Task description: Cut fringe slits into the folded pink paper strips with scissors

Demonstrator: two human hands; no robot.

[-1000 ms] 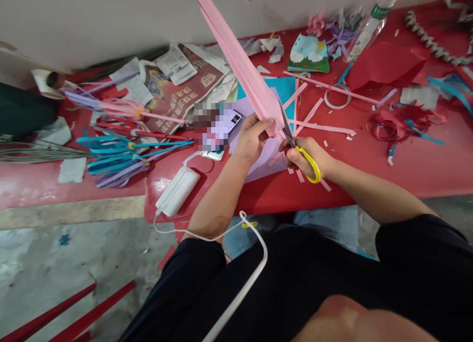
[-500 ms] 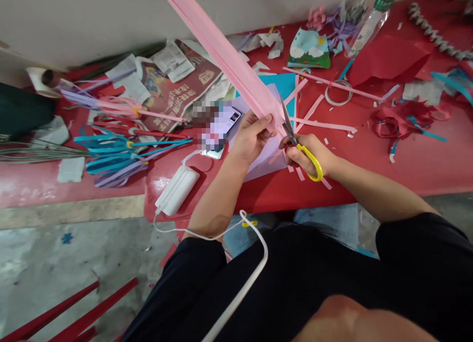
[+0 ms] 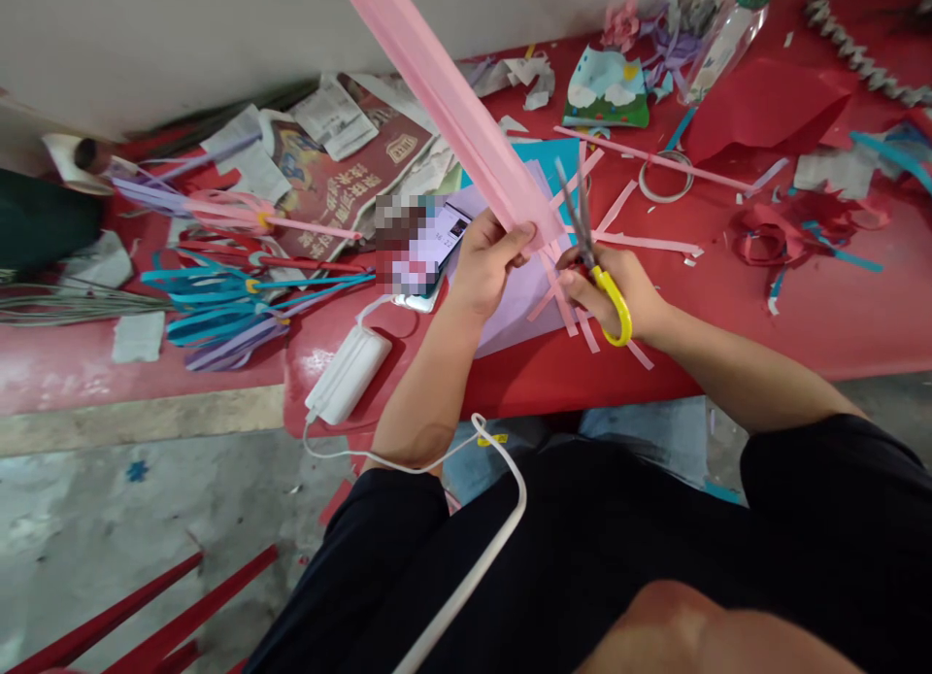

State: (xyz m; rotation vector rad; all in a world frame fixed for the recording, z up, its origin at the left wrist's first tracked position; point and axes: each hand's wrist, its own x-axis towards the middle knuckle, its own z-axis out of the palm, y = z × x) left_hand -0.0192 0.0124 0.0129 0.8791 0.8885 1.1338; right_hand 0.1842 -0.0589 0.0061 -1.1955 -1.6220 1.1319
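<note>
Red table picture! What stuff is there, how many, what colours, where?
table: at least one, red, centre
folded paper: one, pink, upper centre
scissors: one, yellow handle, centre
thin strips: several, pink, middle
sheets: at least two, purple and blue, middle
phone: one, dark rim, centre left
box: one, white, near edge
cable: one, white, lower centre
newspapers: several, brown and white, upper left
loop bundles: several, mixed colours, left
bottle: one, clear, upper right
creased sheet: one, red, upper right
left hand: one, bare, on folded paper
right hand: one, bare, on scissors
</note>
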